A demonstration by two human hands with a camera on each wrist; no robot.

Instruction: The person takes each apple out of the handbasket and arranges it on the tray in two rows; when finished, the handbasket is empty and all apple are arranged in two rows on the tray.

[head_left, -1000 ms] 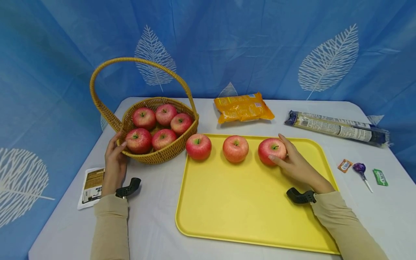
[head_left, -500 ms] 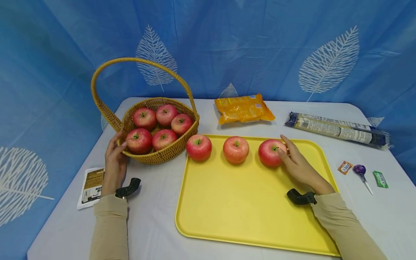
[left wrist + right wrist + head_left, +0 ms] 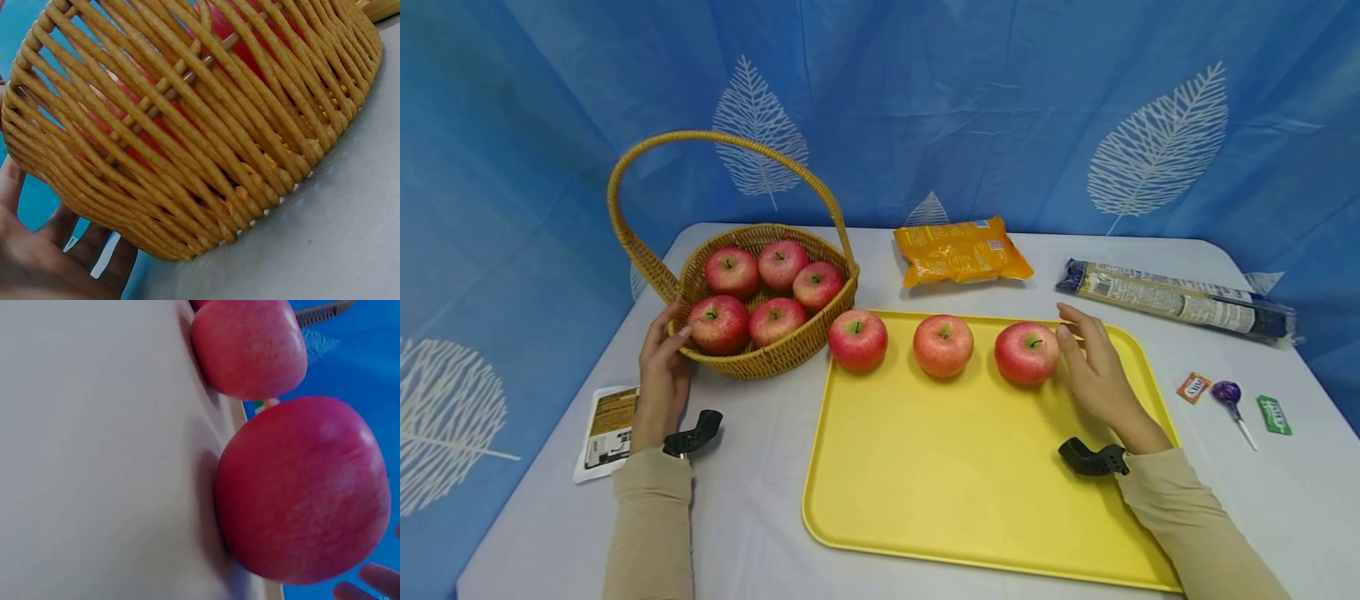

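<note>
From my end the wicker basket point(image 3: 760, 354) looks rough woven cane, the apples point(image 3: 1027, 353) smooth with a slight sheen, the yellow tray point(image 3: 955, 492) matt plastic, the snack bag point(image 3: 961, 250) crinkly glossy foil.

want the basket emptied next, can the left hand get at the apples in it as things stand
Probably yes. The left hand rests against the near side of the basket, whose top is open. The five apples lie uncovered, and the arched handle stands high above them, so only the low rim lies between.

Left hand point(image 3: 37, 262) against wicker basket point(image 3: 206, 125) of red apples point(image 3: 250, 44)
</note>
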